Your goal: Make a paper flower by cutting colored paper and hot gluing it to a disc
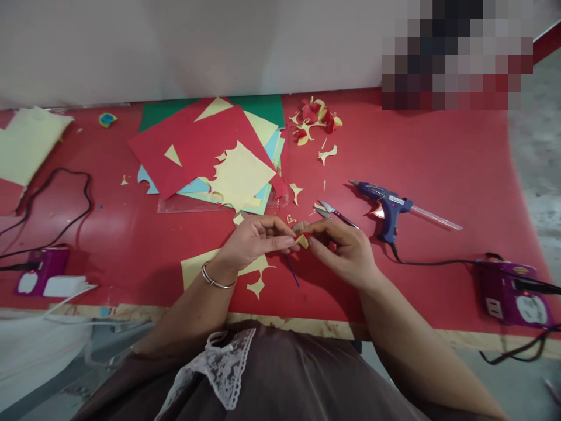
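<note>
Between my hands is a small red and yellow paper piece point(302, 240), pinched by the fingertips above the red tabletop. My left hand point(258, 240) closes on its left side, thumb pointing right. My right hand point(342, 248) grips the right side with thumb and forefinger. Just beyond my right hand lie open scissors point(335, 213), their handles partly hidden by it. A thin blue stick point(293, 272) rests on the table below my fingers. Under my left wrist lies a cut yellow sheet point(197, 268), with a yellow scrap point(256, 287) at its right.
A blue glue gun point(385, 204) with a clear glue stick lies right, its cord running to a purple power socket point(512, 292). Stacked coloured sheets point(175, 169) and a heap of red and yellow scraps point(315, 120) lie farther back. Another purple socket point(44, 269) stands left.
</note>
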`<state>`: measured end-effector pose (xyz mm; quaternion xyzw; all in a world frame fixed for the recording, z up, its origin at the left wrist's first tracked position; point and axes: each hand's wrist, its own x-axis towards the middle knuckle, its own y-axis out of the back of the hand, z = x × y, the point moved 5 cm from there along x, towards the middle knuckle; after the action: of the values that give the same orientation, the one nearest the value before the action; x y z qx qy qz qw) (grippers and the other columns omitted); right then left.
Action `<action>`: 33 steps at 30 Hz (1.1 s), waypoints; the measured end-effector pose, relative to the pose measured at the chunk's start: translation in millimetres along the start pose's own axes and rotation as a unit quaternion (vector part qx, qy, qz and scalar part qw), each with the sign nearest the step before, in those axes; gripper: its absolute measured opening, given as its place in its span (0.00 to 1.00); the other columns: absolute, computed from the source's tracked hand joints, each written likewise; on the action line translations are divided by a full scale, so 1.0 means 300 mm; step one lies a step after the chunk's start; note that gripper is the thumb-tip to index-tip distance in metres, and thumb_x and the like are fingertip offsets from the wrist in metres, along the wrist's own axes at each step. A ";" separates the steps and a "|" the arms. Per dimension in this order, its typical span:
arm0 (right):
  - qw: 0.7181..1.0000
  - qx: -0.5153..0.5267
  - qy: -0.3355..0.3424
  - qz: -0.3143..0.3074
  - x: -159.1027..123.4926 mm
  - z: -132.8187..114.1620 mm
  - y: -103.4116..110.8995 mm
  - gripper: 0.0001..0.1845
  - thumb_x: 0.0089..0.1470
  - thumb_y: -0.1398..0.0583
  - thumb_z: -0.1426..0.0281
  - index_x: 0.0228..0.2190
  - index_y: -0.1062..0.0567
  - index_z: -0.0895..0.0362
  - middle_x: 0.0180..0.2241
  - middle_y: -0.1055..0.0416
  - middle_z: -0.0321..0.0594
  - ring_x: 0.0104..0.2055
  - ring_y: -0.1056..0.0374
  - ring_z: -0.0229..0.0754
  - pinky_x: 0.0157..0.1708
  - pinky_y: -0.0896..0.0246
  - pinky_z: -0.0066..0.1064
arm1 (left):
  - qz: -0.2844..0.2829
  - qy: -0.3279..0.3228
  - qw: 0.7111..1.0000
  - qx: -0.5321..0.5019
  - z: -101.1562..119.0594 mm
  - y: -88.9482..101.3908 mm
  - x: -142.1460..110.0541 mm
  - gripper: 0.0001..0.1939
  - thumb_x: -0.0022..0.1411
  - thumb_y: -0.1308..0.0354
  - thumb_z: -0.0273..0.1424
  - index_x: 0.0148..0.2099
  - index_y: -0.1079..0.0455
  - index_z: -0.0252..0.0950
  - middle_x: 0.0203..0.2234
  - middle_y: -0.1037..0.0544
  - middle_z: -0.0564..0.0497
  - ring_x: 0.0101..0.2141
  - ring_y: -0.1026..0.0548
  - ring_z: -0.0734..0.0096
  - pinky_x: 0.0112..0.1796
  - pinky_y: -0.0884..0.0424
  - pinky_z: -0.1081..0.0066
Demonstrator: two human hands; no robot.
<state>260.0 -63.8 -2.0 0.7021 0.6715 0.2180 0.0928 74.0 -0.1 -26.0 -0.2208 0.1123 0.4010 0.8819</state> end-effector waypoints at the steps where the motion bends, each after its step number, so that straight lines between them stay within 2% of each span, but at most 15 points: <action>1: 1.000 0.000 0.001 0.000 -0.001 -0.001 0.000 0.08 0.65 0.36 0.66 0.40 0.16 0.53 0.34 0.16 0.40 0.29 0.27 0.39 0.30 0.31 0.31 | -0.001 -0.001 1.000 0.000 -0.001 0.000 0.001 0.18 0.56 0.20 0.43 0.37 0.17 0.36 0.32 0.11 0.43 0.33 0.12 0.63 0.33 0.17 0.72; 5: 1.000 0.011 0.013 0.000 -0.001 -0.011 0.000 0.07 0.65 0.36 0.66 0.40 0.17 0.53 0.32 0.17 0.39 0.28 0.28 0.38 0.29 0.32 0.31 | -0.008 -0.006 1.000 -0.013 -0.001 0.001 0.002 0.16 0.55 0.19 0.42 0.36 0.16 0.36 0.31 0.12 0.44 0.32 0.13 0.65 0.37 0.15 0.69; 10: 0.999 0.030 0.024 -0.009 -0.003 -0.018 0.001 0.06 0.65 0.37 0.68 0.39 0.17 0.53 0.31 0.18 0.37 0.27 0.29 0.37 0.29 0.32 0.31 | -0.043 0.009 0.999 -0.029 0.017 -0.011 -0.002 0.16 0.56 0.20 0.42 0.34 0.17 0.36 0.31 0.12 0.44 0.33 0.12 0.62 0.40 0.14 0.64; 16: 0.999 0.020 0.026 -0.013 -0.009 -0.016 0.001 0.06 0.65 0.36 0.68 0.38 0.17 0.53 0.31 0.18 0.38 0.28 0.28 0.38 0.30 0.33 0.31 | -0.071 0.012 0.996 -0.047 0.019 -0.021 -0.003 0.16 0.56 0.20 0.41 0.35 0.17 0.35 0.32 0.12 0.43 0.33 0.13 0.64 0.40 0.15 0.66; 22: 0.999 -0.014 0.035 -0.011 -0.007 -0.009 -0.001 0.06 0.64 0.37 0.69 0.39 0.17 0.54 0.32 0.18 0.38 0.28 0.29 0.37 0.29 0.34 0.30 | -0.018 -0.072 0.997 0.031 0.006 -0.007 0.006 0.11 0.58 0.22 0.34 0.38 0.17 0.33 0.28 0.17 0.50 0.29 0.21 0.77 0.32 0.25 0.77; 27: 0.999 -0.027 0.036 -0.016 -0.008 -0.002 -0.005 0.05 0.64 0.36 0.69 0.39 0.18 0.54 0.32 0.18 0.37 0.26 0.31 0.36 0.27 0.37 0.30 | 0.012 -0.124 0.985 0.120 0.009 -0.016 -0.001 0.10 0.57 0.25 0.31 0.40 0.19 0.34 0.31 0.16 0.49 0.32 0.20 0.73 0.38 0.22 0.73; 33: 0.997 -0.052 0.061 -0.017 -0.009 -0.013 -0.016 0.05 0.65 0.37 0.69 0.40 0.19 0.54 0.33 0.18 0.38 0.28 0.29 0.37 0.29 0.35 0.30 | 0.045 -0.188 0.964 0.182 0.022 -0.009 0.006 0.05 0.61 0.30 0.30 0.39 0.20 0.35 0.31 0.16 0.49 0.32 0.20 0.73 0.37 0.24 0.72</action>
<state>254.0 -66.6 -1.0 0.6700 0.6756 0.2937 0.0913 77.2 2.7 -19.9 0.0280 0.0249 0.4473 0.8936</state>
